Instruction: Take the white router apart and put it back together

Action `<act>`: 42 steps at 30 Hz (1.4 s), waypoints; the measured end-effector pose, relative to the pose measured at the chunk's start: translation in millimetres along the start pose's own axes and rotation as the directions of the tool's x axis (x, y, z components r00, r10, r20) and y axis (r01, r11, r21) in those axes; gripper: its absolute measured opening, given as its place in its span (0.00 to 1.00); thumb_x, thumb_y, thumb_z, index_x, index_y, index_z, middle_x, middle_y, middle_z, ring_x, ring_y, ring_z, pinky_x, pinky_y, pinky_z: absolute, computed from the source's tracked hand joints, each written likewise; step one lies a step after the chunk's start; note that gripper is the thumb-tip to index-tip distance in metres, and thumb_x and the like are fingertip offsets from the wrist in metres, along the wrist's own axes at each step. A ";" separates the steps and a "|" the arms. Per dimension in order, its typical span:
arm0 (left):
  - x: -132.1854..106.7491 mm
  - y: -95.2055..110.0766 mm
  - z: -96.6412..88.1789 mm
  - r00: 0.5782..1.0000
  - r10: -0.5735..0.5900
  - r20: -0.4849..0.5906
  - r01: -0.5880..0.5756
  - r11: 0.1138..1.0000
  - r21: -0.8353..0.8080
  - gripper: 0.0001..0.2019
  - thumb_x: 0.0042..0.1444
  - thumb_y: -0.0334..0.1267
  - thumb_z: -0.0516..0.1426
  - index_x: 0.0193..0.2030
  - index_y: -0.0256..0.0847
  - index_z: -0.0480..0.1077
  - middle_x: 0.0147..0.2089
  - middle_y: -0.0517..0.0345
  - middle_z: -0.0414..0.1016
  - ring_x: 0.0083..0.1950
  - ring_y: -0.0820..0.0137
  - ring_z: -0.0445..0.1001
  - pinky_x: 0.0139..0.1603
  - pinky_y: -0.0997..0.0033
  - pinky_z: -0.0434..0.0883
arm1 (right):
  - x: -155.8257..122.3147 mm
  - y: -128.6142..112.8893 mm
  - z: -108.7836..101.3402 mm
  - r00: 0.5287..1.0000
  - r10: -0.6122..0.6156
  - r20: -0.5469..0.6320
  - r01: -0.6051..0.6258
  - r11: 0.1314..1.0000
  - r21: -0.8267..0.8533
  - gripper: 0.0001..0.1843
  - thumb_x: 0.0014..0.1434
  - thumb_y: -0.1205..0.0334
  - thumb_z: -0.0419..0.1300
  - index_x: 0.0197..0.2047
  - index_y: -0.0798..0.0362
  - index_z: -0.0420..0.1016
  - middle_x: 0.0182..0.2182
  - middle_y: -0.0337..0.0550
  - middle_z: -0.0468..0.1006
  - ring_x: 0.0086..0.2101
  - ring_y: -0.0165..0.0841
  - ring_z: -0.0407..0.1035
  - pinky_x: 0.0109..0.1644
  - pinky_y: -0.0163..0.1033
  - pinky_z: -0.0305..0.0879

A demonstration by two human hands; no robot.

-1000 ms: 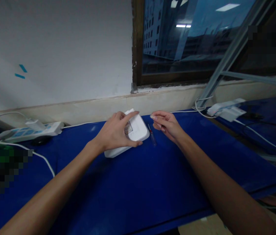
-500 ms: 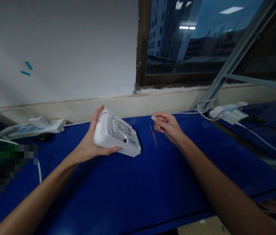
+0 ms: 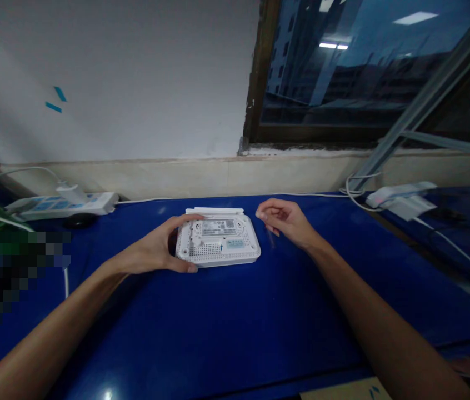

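Note:
A white router (image 3: 220,253) lies on the blue table with its vented, labelled underside up. Its folded white antennas (image 3: 215,211) run along the far edge. My left hand (image 3: 154,247) grips its left end, thumb on the near side and fingers on the far side. Just off the router's right end, my right hand (image 3: 283,219) is closed in a pinch above the table. Whatever may be between those fingertips is too small to make out. Beneath this hand lies a screwdriver (image 3: 271,240) with a clear handle, mostly hidden.
A white power strip (image 3: 97,204) with a plugged-in adapter sits at the back left, a black mouse-like object (image 3: 80,220) before it. At the back right are another white power strip (image 3: 401,191) and cables beside a metal frame (image 3: 389,145). The wall bounds the table's far side.
The router, tilted up in my left hand before, is now laid flat with its underside up. My right hand stays pinched and now covers most of the screwdriver. The view has shifted slightly.

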State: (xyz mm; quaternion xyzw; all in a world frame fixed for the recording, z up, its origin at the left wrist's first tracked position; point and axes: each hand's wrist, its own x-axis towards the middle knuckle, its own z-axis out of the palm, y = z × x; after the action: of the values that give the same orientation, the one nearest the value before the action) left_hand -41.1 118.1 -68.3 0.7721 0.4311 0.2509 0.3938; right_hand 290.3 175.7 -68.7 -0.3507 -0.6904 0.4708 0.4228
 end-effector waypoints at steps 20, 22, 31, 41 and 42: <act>-8.7 4.1 -7.5 1.000 0.001 0.021 -0.011 0.881 0.472 0.56 0.43 0.60 0.70 0.75 0.58 0.45 0.71 0.48 0.59 0.69 0.46 0.60 0.67 0.41 0.61 | 1.6 -6.1 2.2 0.971 0.235 -0.043 -0.220 0.950 0.224 0.12 0.55 0.54 0.70 0.40 0.52 0.85 0.30 0.44 0.83 0.21 0.24 0.65 0.24 0.33 0.60; -9.1 2.6 -7.4 1.000 0.002 -0.008 0.002 0.867 0.499 0.57 0.41 0.62 0.70 0.75 0.60 0.47 0.73 0.47 0.53 0.72 0.42 0.55 0.68 0.38 0.60 | 1.9 -7.0 2.2 0.961 0.273 -0.050 -0.254 0.936 0.244 0.12 0.55 0.54 0.71 0.39 0.53 0.86 0.29 0.45 0.83 0.20 0.23 0.64 0.23 0.33 0.58; -4.4 1.2 8.8 0.994 0.109 0.026 -0.105 0.818 0.566 0.47 0.51 0.63 0.65 0.74 0.62 0.48 0.77 0.51 0.46 0.77 0.41 0.40 0.71 0.30 0.49 | 1.6 -13.0 9.6 0.936 0.344 -0.069 -0.321 0.919 0.230 0.11 0.52 0.54 0.72 0.35 0.52 0.86 0.29 0.48 0.84 0.19 0.25 0.63 0.21 0.34 0.58; -3.0 1.9 16.7 0.994 0.091 0.068 -0.113 0.812 0.572 0.45 0.54 0.64 0.62 0.74 0.62 0.48 0.77 0.49 0.45 0.76 0.41 0.43 0.70 0.30 0.51 | 1.3 -15.7 12.7 0.937 0.338 -0.085 -0.313 0.924 0.219 0.11 0.50 0.54 0.73 0.33 0.52 0.86 0.28 0.47 0.84 0.19 0.26 0.63 0.21 0.35 0.59; -2.9 2.1 16.7 0.994 0.089 0.069 -0.113 0.814 0.570 0.44 0.55 0.64 0.62 0.74 0.62 0.48 0.77 0.49 0.45 0.76 0.41 0.43 0.70 0.30 0.51 | 1.2 -15.5 12.7 0.937 0.338 -0.085 -0.314 0.925 0.215 0.11 0.50 0.54 0.73 0.34 0.52 0.86 0.29 0.47 0.84 0.20 0.26 0.63 0.21 0.35 0.59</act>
State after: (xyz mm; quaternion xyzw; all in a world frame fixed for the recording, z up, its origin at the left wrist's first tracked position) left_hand -29.4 108.4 -76.1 0.8812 0.4371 0.1151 0.1383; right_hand 276.8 167.4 -56.2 -0.4445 -0.5451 0.5791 0.4122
